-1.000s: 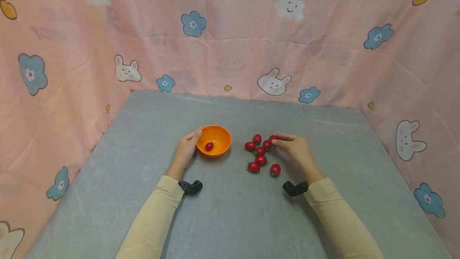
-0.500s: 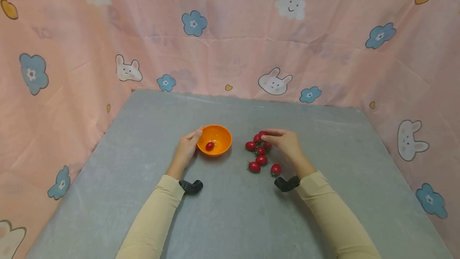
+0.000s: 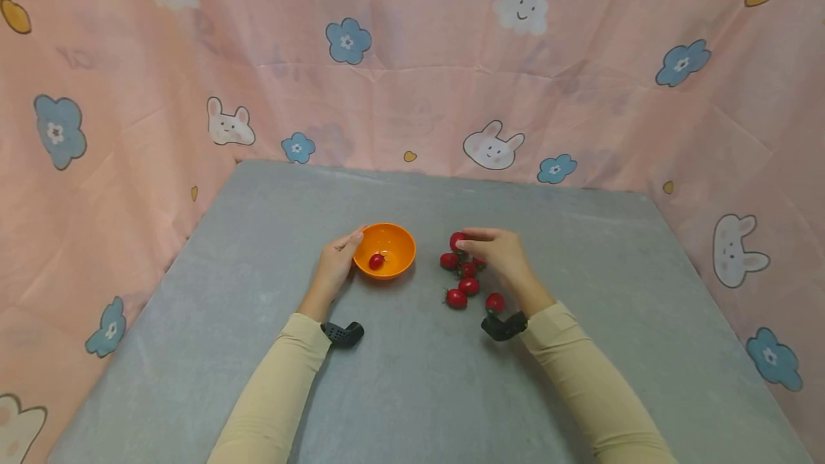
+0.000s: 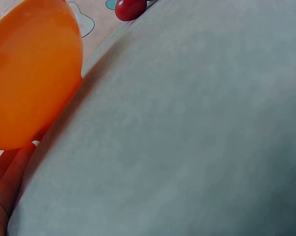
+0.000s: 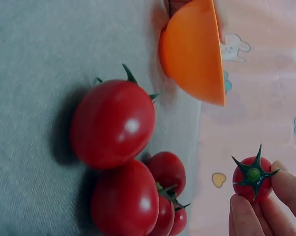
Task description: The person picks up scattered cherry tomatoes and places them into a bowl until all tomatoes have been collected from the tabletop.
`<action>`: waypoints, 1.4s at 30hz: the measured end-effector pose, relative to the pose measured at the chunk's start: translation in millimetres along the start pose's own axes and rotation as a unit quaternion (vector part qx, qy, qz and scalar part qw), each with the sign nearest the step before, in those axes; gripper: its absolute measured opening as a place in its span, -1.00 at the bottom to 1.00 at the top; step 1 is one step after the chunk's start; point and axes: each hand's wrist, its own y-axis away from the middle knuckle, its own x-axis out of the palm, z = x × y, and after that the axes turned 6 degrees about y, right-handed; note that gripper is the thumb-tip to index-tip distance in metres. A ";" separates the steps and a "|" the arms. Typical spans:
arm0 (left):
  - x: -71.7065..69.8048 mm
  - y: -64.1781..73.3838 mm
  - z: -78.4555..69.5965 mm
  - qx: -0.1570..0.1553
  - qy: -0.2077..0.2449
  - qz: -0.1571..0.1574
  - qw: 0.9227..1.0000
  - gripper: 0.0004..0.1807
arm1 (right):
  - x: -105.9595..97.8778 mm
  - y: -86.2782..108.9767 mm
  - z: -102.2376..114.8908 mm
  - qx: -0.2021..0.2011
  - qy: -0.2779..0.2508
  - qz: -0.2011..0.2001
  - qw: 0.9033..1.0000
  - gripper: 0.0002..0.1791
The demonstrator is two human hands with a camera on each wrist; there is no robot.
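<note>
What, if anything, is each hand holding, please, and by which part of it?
The right hand pinches a red tomato by its rounded sides, leaving the green calyx uncovered. The left hand holds the orange bowl by its left side, at the rim.

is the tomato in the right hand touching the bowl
Apart. The head view shows a strip of bare table between the bowl and the tomato pinched in the right hand.

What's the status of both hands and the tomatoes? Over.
Left hand grips orange bowl, one tomato inside. Right hand pinches another tomato, off the table. Nothing visible between that and the bowl.
</note>
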 end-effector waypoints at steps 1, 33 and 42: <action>-0.1 0.0 0.1 0.000 0.000 0.000 1.000 -0.46 | 1.0 -0.1 0.8 0.001 0.000 0.001 1.000 -0.47; 1.0 -1.4 2.1 -0.003 0.011 0.007 1.000 -0.43 | 30.9 -1.0 30.3 -0.002 -0.012 0.041 0.999 -0.56; 0.0 -2.8 2.6 -0.003 0.014 0.007 1.000 -0.45 | 42.2 0.3 38.3 -0.013 -0.023 0.042 0.999 -0.57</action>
